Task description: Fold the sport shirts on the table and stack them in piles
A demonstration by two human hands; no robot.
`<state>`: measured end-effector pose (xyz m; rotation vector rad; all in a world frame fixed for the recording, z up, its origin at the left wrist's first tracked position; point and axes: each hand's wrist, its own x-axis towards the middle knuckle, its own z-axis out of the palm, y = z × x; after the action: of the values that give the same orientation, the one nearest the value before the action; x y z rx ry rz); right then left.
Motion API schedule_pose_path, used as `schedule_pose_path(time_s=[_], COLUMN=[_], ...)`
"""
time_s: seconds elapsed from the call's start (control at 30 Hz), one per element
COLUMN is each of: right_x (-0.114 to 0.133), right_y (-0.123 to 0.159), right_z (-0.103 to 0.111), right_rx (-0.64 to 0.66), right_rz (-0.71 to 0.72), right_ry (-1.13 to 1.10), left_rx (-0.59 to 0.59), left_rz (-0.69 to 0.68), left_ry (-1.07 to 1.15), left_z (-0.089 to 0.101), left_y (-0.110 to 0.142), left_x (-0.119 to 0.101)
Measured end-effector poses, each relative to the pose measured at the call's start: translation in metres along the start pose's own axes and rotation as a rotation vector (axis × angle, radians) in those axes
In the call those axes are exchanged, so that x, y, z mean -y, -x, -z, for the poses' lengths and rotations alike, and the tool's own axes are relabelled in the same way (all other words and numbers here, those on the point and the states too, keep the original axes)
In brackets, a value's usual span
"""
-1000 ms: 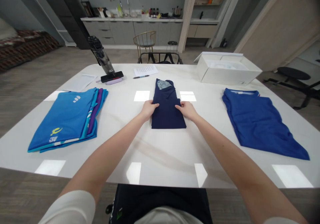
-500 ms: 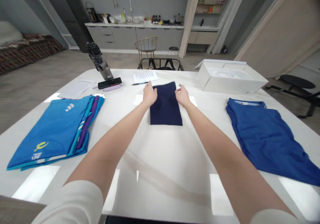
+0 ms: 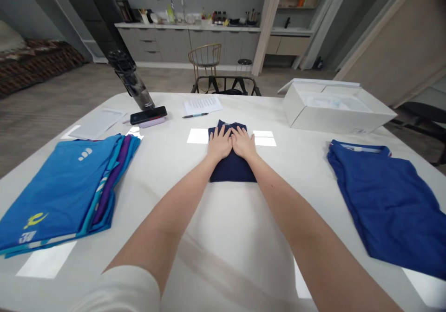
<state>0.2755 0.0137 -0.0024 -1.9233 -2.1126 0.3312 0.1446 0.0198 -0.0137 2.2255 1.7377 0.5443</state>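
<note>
A dark navy folded garment point(image 3: 232, 170) lies in the middle of the white table point(image 3: 237, 237), folded into a small rectangle. Flat on its upper part rests my left hand point(image 3: 220, 144), fingers spread and pointing away from me. Beside it, my right hand point(image 3: 243, 143) presses on the same cloth, also with fingers spread; the hands touch or nearly touch at the thumbs. The garment's far edge, where a collar-like part shows, sticks out past my fingertips. Neither hand grips anything.
At left is a stack of folded blue and purple shirts point(image 3: 66, 186); at right, a blue shirt point(image 3: 386, 200). Behind stand an open white box point(image 3: 337, 112), a pen point(image 3: 195, 115), a printed sheet point(image 3: 204, 104), a black phone point(image 3: 148, 115) and a dark upright appliance point(image 3: 132, 80).
My hands have moved from the garment's two sides inward onto its top and lie flat. A collar-like part now shows at the far edge. The view has shifted slightly.
</note>
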Motion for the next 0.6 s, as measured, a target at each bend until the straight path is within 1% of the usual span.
schedule_pose_path(time_s=[0.1, 0.23, 0.37, 0.47, 0.6], right_x=[0.001, 0.004, 0.003, 0.000, -0.004], right_y=[0.002, 0.005, 0.010, 0.021, 0.045], right_z=[-0.003, -0.003, -0.002, 0.000, 0.002], right_rx=[-0.024, -0.054, -0.060, -0.038, -0.023], right_rz=[-0.073, -0.160, -0.212, -0.187, -0.101], right_ry=[0.006, 0.006, -0.018, -0.018, 0.008], left_rx=[-0.014, -0.047, -0.138, -0.109, -0.051], left_rz=[0.018, 0.020, -0.069, -0.118, -0.076], left_ry=[0.008, -0.025, -0.097, -0.132, -0.124], left_z=[-0.002, 0.001, 0.008, 0.012, 0.010], left_y=[0.003, 0.008, 0.017, 0.028, 0.049], left_x=[0.001, -0.006, -0.017, -0.025, -0.031])
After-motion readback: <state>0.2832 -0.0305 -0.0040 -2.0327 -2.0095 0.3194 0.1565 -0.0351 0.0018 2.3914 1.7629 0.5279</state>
